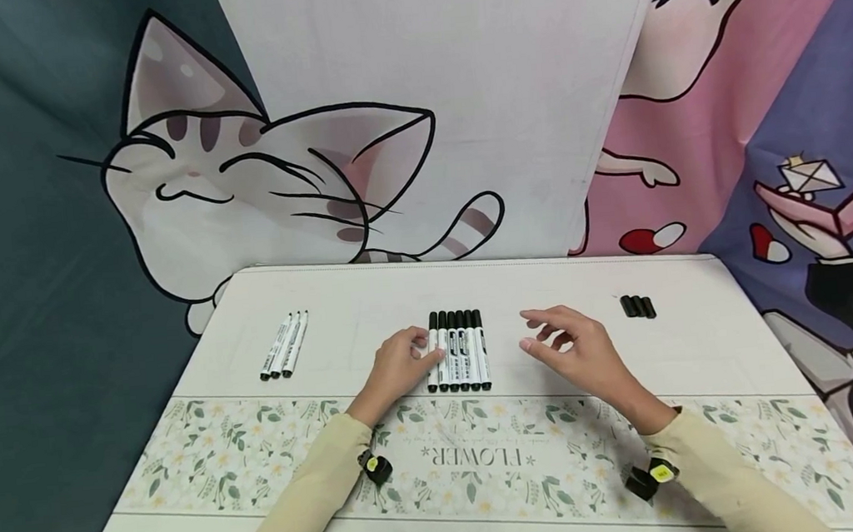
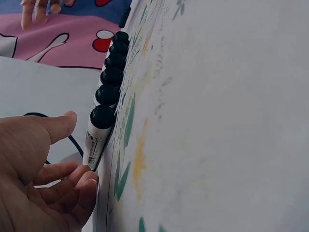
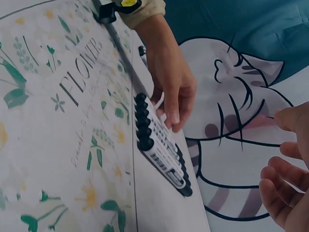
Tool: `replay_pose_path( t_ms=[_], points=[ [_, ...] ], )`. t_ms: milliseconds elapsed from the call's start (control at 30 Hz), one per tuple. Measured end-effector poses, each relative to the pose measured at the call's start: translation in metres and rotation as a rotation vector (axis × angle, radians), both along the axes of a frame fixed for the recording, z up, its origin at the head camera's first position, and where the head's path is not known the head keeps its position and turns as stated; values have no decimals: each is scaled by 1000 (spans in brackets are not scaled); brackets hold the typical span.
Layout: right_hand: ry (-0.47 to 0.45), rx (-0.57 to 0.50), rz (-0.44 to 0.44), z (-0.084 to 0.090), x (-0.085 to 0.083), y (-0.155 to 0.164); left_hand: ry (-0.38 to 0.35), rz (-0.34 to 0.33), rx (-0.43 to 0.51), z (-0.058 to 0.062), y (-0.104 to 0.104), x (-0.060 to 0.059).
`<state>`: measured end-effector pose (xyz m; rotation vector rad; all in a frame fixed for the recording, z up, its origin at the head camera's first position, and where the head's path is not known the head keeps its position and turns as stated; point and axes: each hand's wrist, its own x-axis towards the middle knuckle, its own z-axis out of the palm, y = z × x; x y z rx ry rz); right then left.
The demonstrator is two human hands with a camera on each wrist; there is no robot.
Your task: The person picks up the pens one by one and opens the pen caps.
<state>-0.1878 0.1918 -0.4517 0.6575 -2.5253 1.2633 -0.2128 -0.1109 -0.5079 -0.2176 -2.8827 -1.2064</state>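
Markers, centre row: six whiteboard markers (image 1: 457, 352) lie side by side, touching, on the counter (image 1: 354, 305), black caps pointing away from the person, lower ends just above the edge of the floral mat (image 1: 486, 453).
Left hand: left hand (image 1: 397, 370) rests on the counter at the left end of the row; fingertips touch the outermost marker (image 1: 432, 351). In the left wrist view, thumb and fingers (image 2: 72, 181) lie against its white barrel, loosely bent, not wrapped round it.
Right hand: right hand (image 1: 571, 346) sits right of the row, apart from it, fingers spread and relaxed, holding nothing. Whether the palm touches the counter, cannot tell.
Markers, left group: three more markers (image 1: 285, 345) lie together, slanted, well to the left of the row, tips uncapped.
Caps: three black caps (image 1: 638, 307) lie side by side, well to the right, beyond the right hand.
Mat: green leaf and flower print, the word FLOWER reading upside down from the head view.
Sleeves: beige, with a small black and yellow device (image 1: 376, 468) at each wrist.
Backdrop: cartoon cat cloth (image 1: 239, 180) hangs behind the counter.
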Motion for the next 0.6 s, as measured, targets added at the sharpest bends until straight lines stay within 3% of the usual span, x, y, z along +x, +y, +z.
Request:
replay_pose_path(
  t_ms=[600],
  points=[
    [-62,8,90,-6,-4,-25,-24,4,-47,1,-3,-2]
  ],
)
